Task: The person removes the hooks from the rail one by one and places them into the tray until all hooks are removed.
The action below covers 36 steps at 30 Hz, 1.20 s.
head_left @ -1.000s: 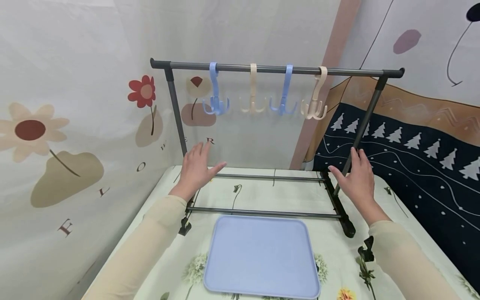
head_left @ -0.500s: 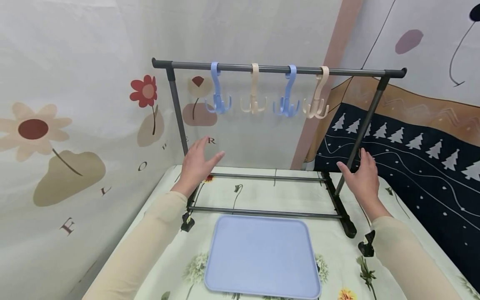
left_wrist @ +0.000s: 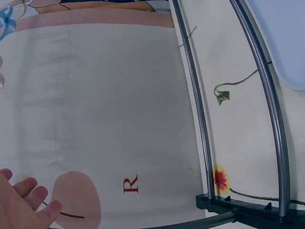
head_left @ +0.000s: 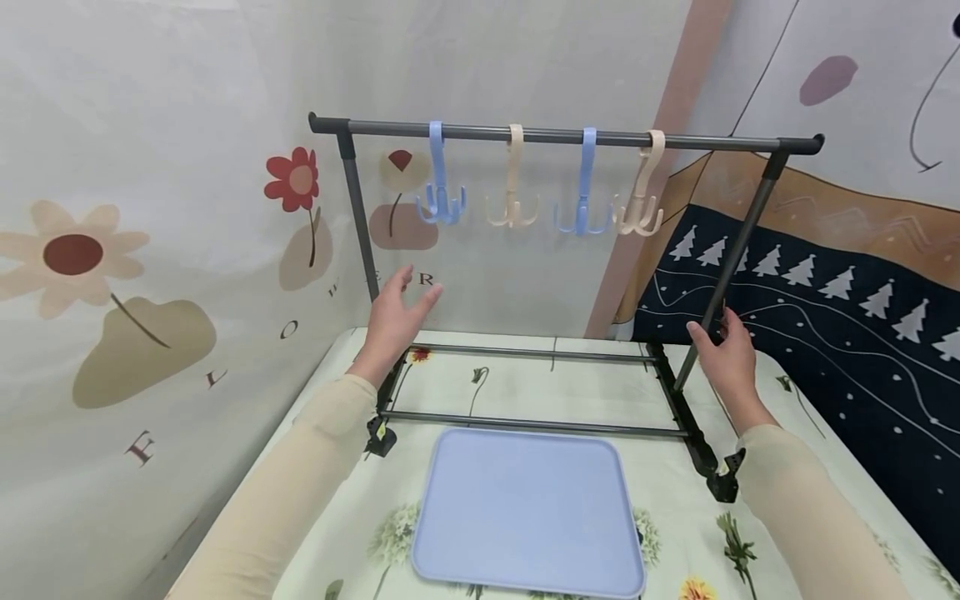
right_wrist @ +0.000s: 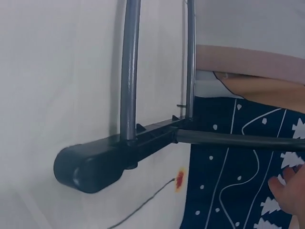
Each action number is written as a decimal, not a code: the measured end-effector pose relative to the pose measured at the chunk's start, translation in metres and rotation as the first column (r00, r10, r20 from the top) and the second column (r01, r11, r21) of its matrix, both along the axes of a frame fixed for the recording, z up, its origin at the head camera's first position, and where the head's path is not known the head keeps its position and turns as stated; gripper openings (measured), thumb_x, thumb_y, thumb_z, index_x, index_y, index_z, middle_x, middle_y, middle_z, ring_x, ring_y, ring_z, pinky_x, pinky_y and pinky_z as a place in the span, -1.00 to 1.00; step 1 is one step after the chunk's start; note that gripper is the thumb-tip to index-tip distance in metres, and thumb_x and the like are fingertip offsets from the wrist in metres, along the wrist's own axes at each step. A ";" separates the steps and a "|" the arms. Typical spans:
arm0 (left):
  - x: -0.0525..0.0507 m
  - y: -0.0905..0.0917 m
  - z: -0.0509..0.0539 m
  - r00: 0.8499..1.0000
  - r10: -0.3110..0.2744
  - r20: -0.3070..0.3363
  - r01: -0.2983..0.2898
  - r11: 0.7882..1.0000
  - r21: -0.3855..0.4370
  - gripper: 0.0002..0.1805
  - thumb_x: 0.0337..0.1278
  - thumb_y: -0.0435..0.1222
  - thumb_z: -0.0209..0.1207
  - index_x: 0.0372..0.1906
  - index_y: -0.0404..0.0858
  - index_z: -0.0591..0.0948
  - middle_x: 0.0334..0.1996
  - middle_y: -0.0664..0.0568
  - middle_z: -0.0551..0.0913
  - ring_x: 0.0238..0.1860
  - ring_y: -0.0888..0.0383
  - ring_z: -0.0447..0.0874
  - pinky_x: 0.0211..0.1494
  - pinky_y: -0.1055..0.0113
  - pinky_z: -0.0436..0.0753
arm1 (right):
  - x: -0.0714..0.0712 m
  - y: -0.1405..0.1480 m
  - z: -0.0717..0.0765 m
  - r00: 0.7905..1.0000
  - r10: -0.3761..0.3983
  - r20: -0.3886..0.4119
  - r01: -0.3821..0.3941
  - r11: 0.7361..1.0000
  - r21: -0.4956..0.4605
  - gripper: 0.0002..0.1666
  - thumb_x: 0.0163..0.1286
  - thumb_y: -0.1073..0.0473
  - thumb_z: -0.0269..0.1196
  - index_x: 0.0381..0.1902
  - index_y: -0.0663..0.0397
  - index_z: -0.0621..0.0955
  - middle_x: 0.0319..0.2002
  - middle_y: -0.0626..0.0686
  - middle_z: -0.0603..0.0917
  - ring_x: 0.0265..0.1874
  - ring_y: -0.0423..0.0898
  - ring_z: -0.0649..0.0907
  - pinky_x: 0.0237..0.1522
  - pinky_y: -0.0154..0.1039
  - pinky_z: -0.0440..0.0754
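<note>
Head view | rack (head_left: 532, 423) stands on floral cloth (head_left: 360, 517), behind tray (head_left: 528, 508) | left hand (head_left: 392, 329) spread wide, right hand (head_left: 729, 362) loosely parted, each at an upright (head_left: 357, 208), contact unclear | risk: uneven pushing could tilt the top bar (head_left: 551, 135), sliding the four hooks (head_left: 513, 187) sideways

Home-like corner, exact room type unclear — flower-print sheeting (head_left: 232, 100) along left and far sides, navy tree-print covering (head_left: 810, 333) at right, floral-covered desk (head_left: 570, 392) near.

left wrist view | blue tray (left_wrist: 286, 36) — cut off | right wrist view | right grip (right_wrist: 291, 193) — cut off
</note>
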<state>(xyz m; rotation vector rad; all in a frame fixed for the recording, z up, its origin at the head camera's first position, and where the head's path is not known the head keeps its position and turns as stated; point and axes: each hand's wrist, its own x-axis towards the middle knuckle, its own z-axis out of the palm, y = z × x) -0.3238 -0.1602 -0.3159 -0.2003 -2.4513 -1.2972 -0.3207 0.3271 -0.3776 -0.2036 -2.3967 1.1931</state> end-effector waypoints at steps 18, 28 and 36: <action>-0.005 0.003 0.009 0.999 -0.047 0.014 0.041 0.959 0.281 -0.14 0.30 0.24 0.07 0.51 -0.16 0.20 0.36 -0.09 0.38 0.38 0.02 0.30 0.37 0.08 0.36 | -0.016 0.002 -0.015 0.991 -0.075 0.109 0.103 0.953 -0.286 -0.25 0.55 -0.15 0.00 0.49 0.18 0.22 0.41 0.23 0.33 0.33 0.12 0.36 0.33 0.00 0.35; -0.003 0.002 0.014 0.999 -0.030 0.022 0.022 0.949 0.314 -0.15 0.30 0.24 0.07 0.51 -0.14 0.21 0.36 -0.08 0.38 0.38 0.02 0.31 0.39 0.07 0.34 | -0.020 0.000 -0.022 0.980 -0.143 0.141 0.182 0.927 -0.327 -0.38 0.58 -0.06 0.01 0.45 0.13 0.32 0.38 0.18 0.41 0.24 0.05 0.45 0.30 -0.04 0.41; -0.004 0.000 0.021 1.000 -0.023 0.006 0.019 0.933 0.358 -0.20 0.34 0.20 0.06 0.49 -0.16 0.23 0.34 -0.09 0.39 0.36 0.02 0.33 0.38 0.09 0.34 | -0.021 -0.003 -0.025 0.978 -0.179 0.109 0.206 0.922 -0.327 -0.43 0.56 -0.01 0.06 0.40 0.12 0.39 0.30 0.16 0.48 0.11 -0.07 0.52 0.24 -0.13 0.47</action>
